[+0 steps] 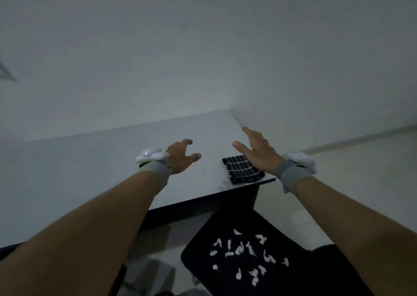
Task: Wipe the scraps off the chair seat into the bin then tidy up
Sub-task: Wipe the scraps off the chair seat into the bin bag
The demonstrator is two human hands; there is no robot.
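Below, white scraps [246, 254] litter the black chair seat [203, 257]; both hands' grips spread empty above.

We stretch both bare forearms forward, rising from seven and five o'clock toward the centre. Our left hand [181, 157] is empty, its fingers curled loosely and spread, pointing to two o'clock. Our right hand [257, 149] is flat and empty, fingers straight toward eleven o'clock. A grey band with a white device wraps each wrist.
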